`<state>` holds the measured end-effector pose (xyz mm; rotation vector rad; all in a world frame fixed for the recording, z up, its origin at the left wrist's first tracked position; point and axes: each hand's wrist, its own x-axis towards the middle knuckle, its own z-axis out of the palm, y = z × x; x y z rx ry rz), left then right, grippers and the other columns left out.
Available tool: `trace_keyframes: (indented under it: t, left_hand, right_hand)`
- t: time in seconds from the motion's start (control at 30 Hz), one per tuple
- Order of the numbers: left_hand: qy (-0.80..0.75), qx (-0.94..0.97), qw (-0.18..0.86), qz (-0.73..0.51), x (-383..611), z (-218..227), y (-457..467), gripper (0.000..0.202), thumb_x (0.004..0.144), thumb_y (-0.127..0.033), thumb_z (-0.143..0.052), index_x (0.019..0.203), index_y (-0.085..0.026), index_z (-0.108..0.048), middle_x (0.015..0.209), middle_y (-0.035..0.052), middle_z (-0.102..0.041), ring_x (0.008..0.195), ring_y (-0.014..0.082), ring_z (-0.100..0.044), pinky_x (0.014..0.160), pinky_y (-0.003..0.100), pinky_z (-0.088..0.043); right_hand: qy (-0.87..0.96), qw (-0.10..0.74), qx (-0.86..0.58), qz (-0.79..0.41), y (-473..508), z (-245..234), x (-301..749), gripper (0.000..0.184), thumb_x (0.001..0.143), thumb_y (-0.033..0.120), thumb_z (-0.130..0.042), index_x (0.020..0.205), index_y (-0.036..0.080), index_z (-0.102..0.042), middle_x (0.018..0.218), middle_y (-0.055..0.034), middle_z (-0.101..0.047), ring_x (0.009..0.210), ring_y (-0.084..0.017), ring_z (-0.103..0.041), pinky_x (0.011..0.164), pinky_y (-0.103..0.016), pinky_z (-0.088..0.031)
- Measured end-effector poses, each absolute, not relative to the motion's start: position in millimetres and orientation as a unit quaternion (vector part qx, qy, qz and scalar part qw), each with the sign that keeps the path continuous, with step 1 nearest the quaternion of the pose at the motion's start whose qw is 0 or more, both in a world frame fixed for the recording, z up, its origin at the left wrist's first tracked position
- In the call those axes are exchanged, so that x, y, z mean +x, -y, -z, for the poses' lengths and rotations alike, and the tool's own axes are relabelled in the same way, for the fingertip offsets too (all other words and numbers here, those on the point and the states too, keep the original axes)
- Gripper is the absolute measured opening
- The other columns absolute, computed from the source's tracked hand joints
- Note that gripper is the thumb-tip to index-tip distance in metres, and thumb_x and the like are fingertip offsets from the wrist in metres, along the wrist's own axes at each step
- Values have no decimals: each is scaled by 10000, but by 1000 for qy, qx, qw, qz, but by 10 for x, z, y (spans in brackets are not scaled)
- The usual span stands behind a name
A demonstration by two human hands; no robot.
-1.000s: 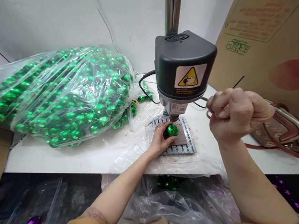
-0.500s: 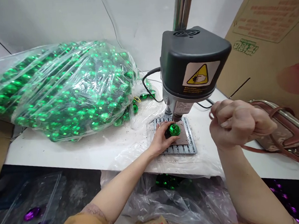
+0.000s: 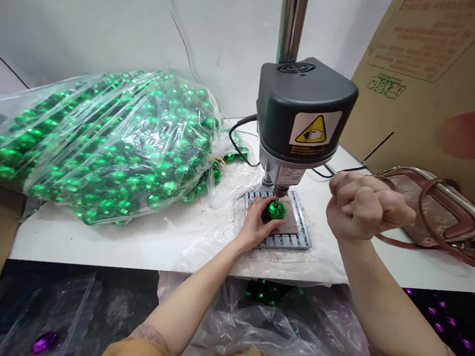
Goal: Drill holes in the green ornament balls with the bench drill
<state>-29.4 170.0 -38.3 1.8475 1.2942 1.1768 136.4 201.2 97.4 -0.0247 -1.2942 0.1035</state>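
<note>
Green faceted ball, roundish, no clear long axis, over the brown board, drill chuck just off its 1 o'clock. Left hand is nearer, its grip grasping the ball from 9 o'clock; right hand, well apart at 3 o'clock, is clenched, contents hidden. Plastic bag of green balls on worktop, 10 o'clock.

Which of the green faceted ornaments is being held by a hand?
The green ornament beneath the drill press, gripped between the left hand's thumb and fingers; neither hand touches the others.
</note>
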Motion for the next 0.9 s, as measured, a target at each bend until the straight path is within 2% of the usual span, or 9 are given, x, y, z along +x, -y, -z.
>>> trace_keyframes:
  t: [0.13, 0.23, 0.33, 0.43, 0.6, 0.7, 0.77, 0.9]
  left_hand:
    - [-493, 690, 291, -442, -289, 379, -1691, 572, 754, -412, -792, 1262, -240, -593, 1304, 98, -622, 1295, 311, -508, 1156, 520, -312]
    - [-489, 686, 292, -453, -280, 370, -1709, 562, 750, -407, -795, 1248, -235, -598, 1283, 99, -625, 1280, 308, -515, 1136, 505, -344]
    - [-475, 676, 291, -482, -269, 296, -1659, 554, 757, -409, -782, 1240, -224, -582, 1252, 102, -627, 1217, 290, -559, 1051, 454, -434]
    - [-482, 691, 218, -493, -272, 179, -1395, 506, 781, -440, -748, 1200, -219, -570, 1162, 100, -646, 1087, 267, -609, 933, 411, -481]
    - [-354, 861, 91, -352, -311, 232, -599, 556, 779, -612, -690, 1127, -195, -573, 858, 59, -646, 786, 211, -573, 700, 342, -441]
    - [-287, 919, 27, -268, -399, 386, -335, 651, 750, -681, -680, 1161, -189, -568, 805, 49, -619, 761, 217, -551, 678, 343, -429]
    - [-276, 915, 32, -292, -511, 418, -404, 587, 794, -611, -682, 1193, -200, -554, 858, 60, -635, 840, 231, -582, 747, 357, -468]
    - [-406, 834, 76, -366, -838, 217, -1143, 179, 940, -262, -531, 1095, -210, -605, 958, 81, -648, 966, 224, -601, 885, 383, -501]
  right_hand:
    - [584, 809, -33, -59, -1950, -1023, 1325, 422, 765, 83, -527, 537, 168, -183, 450, 76, -295, 353, -30, -241, 366, -224, -251]
    - [535, 824, -118, -142, -1915, -1291, 1293, 437, 792, 112, -548, 476, 176, -252, 417, 73, -275, 336, -39, -271, 345, -235, -232]
    - [514, 795, -208, -245, -1954, -1613, 1293, 403, 803, 172, -597, 478, 199, -360, 401, 71, -344, 339, -52, -318, 325, -248, -223]
    - [523, 770, -234, -280, -2030, -1779, 1315, 366, 802, 189, -616, 495, 195, -416, 414, 73, -384, 331, -40, -304, 309, -245, -201]
    - [533, 772, -222, -267, -2075, -1747, 1328, 354, 829, 206, -607, 532, 199, -415, 457, 69, -419, 347, -46, -345, 311, -252, -222]
    - [531, 779, -215, -256, -2071, -1729, 1320, 347, 827, 194, -605, 531, 196, -424, 457, 66, -424, 344, -46, -340, 308, -258, -208]
    - [529, 783, -213, -249, -2069, -1735, 1315, 348, 824, 189, -606, 528, 194, -423, 451, 66, -417, 343, -41, -339, 311, -257, -205]
    - [534, 782, -216, -239, -2066, -1746, 1308, 350, 826, 189, -601, 531, 194, -412, 450, 68, -400, 352, -37, -359, 316, -253, -217]
